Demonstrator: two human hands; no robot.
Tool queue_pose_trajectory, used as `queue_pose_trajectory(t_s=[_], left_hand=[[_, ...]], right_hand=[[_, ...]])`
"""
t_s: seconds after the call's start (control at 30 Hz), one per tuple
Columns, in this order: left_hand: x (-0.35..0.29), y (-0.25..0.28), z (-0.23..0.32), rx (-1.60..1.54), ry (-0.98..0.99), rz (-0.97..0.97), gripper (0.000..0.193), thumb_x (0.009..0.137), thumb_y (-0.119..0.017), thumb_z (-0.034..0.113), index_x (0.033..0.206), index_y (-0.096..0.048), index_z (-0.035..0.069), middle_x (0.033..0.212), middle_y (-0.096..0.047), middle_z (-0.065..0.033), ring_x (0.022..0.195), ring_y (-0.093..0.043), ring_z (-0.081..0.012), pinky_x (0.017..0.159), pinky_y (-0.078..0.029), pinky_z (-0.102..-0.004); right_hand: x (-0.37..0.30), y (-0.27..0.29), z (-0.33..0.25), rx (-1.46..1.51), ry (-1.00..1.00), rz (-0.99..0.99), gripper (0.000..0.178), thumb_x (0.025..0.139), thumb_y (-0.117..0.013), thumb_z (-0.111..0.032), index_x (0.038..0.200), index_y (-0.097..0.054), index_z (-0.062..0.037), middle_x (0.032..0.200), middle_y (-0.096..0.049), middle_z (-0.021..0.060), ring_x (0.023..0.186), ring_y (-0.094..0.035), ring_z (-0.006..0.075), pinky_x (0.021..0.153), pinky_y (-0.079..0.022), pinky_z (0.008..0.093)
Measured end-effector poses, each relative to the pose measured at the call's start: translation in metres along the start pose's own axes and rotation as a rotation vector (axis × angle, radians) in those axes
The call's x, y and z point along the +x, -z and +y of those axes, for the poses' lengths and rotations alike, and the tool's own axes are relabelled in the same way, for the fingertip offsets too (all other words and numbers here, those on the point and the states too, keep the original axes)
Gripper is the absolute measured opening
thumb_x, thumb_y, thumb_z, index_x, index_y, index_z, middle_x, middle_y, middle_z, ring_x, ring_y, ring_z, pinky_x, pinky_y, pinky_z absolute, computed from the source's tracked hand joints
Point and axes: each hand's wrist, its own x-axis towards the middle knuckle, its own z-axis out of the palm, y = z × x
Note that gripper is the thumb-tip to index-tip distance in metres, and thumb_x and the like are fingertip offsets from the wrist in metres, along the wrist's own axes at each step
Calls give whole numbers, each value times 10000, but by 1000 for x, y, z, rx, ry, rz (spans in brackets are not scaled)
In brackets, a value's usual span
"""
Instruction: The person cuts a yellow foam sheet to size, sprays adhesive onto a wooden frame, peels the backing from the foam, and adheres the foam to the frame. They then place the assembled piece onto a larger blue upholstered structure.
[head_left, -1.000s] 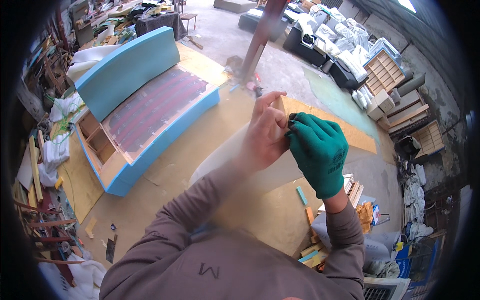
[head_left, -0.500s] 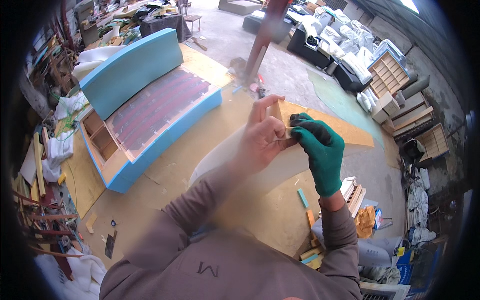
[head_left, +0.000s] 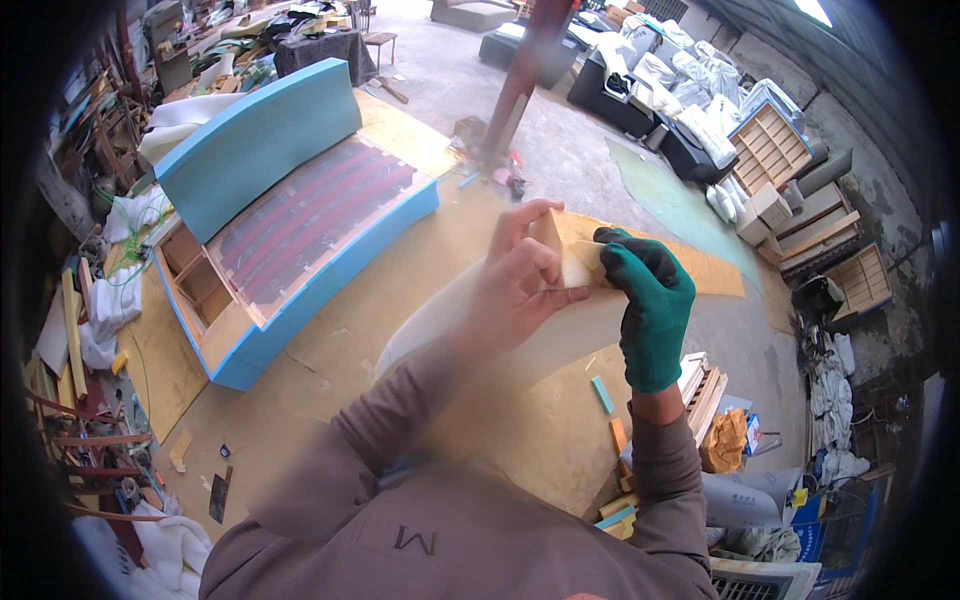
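"Where is the foam panel (head_left: pixel 575 325)?"

"In front of you, above the tan floor sheet (head_left: pixel 340 360), its tapered end past the sheet's right edge."

"And my fingers?"

"Your bare left hand (head_left: pixel 522 262) clasps its corner, forefinger and thumb spread around it; your right hand (head_left: pixel 652 300) (green-gloved) draws its fingertips nearly together, pinching the yellow side."

Blue sofa frame (head_left: pixel 300 228), reddish post (head_left: pixel 526 80), white wrapped bundles (head_left: pixel 712 90)
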Motion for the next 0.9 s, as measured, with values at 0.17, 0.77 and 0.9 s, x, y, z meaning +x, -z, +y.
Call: queue_pose_trajectory(t_s=[0.17,0.77,0.9], left_hand=[[-5,9,9,28,93,33,761,913,-947,209,1409,-389,63,1569,-443,-242,1491,-453,-356,1228,-385,-499],[-19,10,25,-36,291,104,638,993,-602,31,1539,-280,-34,1499,-425,-259,1450,-450,-328,1271,-329,-470],[-15,13,37,-3,355,108,606,980,-593,24,1517,-317,-37,1489,-463,-261,1457,-469,-327,1276,-335,-464]], right_hand=[[-7,-17,4,50,-32,40,174,1015,-737,-54,1153,-803,31,1252,-812,115,1085,-721,155,957,-547,279],[-6,-24,-25,-993,679,-347,295,945,-842,-102,1209,-769,6,1238,-794,188,972,-774,323,895,-613,377],[-5,-22,-18,-943,599,-353,208,988,-795,-65,1177,-785,24,1181,-826,146,939,-779,220,850,-614,342]])
